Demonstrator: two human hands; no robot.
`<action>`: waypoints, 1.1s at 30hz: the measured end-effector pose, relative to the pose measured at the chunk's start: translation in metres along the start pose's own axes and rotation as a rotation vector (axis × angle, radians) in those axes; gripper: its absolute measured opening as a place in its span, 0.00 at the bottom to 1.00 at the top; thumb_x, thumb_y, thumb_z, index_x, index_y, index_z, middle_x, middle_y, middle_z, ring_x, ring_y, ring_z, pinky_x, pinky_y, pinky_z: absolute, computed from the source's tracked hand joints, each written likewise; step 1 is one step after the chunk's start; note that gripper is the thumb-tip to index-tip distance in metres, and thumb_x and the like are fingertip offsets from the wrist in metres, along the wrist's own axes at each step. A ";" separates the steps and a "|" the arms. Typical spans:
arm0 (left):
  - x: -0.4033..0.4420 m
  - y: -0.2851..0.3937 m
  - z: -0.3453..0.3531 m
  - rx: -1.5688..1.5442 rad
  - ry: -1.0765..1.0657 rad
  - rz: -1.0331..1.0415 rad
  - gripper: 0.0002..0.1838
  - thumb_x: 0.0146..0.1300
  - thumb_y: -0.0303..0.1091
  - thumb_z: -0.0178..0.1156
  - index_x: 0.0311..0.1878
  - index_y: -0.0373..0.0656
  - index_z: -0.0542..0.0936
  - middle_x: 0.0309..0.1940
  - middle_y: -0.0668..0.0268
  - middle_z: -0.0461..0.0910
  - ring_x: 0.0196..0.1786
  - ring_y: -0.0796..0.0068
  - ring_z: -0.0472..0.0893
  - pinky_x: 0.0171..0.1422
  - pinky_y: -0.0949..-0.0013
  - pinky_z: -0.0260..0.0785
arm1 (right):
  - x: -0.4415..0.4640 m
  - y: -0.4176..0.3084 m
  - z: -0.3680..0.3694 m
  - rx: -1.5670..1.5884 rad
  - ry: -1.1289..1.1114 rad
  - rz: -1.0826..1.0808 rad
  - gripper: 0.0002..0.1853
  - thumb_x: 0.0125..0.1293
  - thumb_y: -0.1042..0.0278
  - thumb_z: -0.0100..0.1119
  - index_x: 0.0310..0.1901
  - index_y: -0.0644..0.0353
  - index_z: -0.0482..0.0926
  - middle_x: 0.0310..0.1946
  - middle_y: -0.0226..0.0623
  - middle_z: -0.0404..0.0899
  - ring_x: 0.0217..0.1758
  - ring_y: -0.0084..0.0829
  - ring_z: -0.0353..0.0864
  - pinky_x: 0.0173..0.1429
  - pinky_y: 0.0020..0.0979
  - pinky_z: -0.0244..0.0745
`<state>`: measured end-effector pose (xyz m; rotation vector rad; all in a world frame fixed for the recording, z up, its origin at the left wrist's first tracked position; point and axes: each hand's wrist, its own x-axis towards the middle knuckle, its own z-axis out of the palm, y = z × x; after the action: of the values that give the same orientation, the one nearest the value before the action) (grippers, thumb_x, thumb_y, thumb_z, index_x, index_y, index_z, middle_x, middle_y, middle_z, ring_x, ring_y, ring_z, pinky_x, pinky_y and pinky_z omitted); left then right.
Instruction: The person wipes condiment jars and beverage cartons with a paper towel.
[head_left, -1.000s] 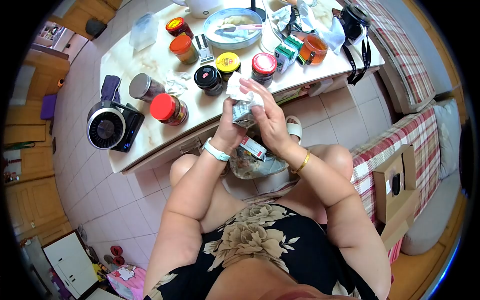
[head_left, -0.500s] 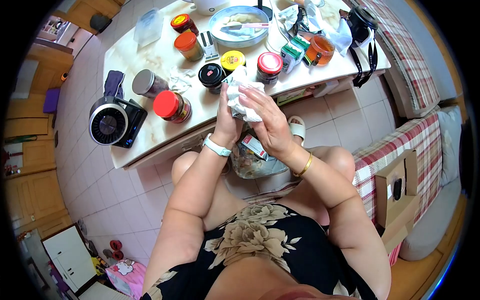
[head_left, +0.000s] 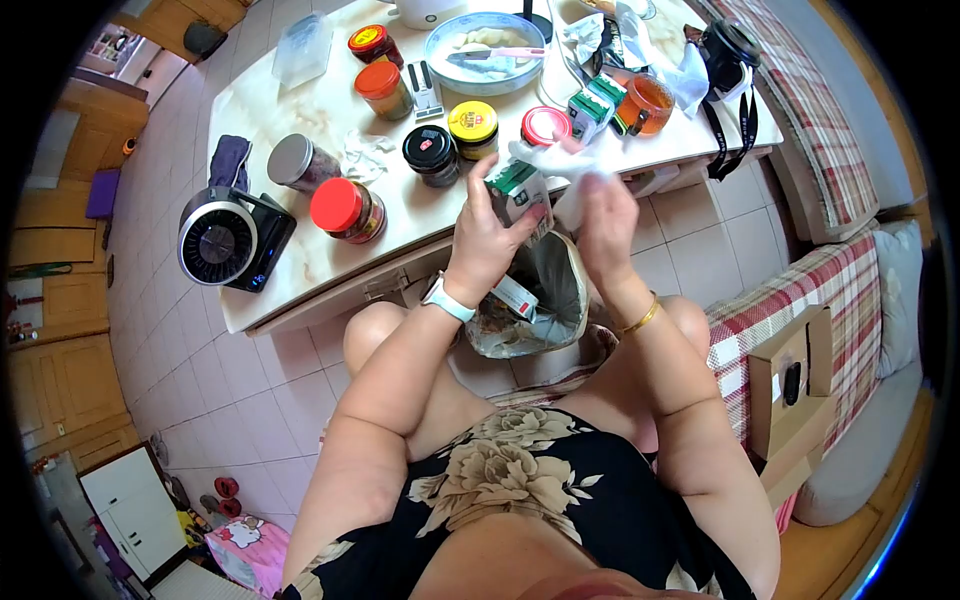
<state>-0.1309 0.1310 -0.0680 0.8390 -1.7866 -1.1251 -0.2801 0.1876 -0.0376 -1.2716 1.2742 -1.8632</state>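
Observation:
My left hand point(head_left: 482, 240), with a pale watch on its wrist, is closed around a small green-and-white carton point(head_left: 517, 192) above the table's front edge. To its right, my right hand point(head_left: 608, 225) is raised and smeared by motion. A crumpled white tissue point(head_left: 552, 158) trails from its fingers, just above the carton. Below both hands, between my knees, stands a bag-lined trash bin point(head_left: 560, 290) with a red-and-white packet point(head_left: 514, 298) inside. The black-lidded jar point(head_left: 431, 155) and the yellow-lidded jar point(head_left: 473, 125) stand just beyond my left hand.
On the table point(head_left: 270, 105) are a red-lidded jar point(head_left: 345, 211), a grey-lidded jar point(head_left: 300, 165), a small fan point(head_left: 218, 243), a bowl point(head_left: 485, 75) with a knife across it, more green cartons point(head_left: 598, 105), a glass of amber liquid point(head_left: 650, 100) and a camera point(head_left: 727, 45).
My hands have parted from around the white tissue. The right hand has moved right with the tissue, and the carton now shows in my left hand. More of the bin is visible.

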 end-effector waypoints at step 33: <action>0.005 0.018 -0.017 0.381 -0.123 0.617 0.38 0.51 0.31 0.73 0.69 0.48 0.73 0.64 0.64 0.80 0.68 0.59 0.77 0.76 0.52 0.61 | -0.006 0.028 -0.001 0.531 0.008 0.843 0.18 0.81 0.61 0.51 0.61 0.65 0.79 0.53 0.36 0.84 0.51 0.26 0.85 0.55 0.28 0.80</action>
<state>-0.1196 0.1269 -0.0455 0.3725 -2.1911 -0.4486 -0.2810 0.1816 -0.0660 -0.3467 0.9857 -1.4164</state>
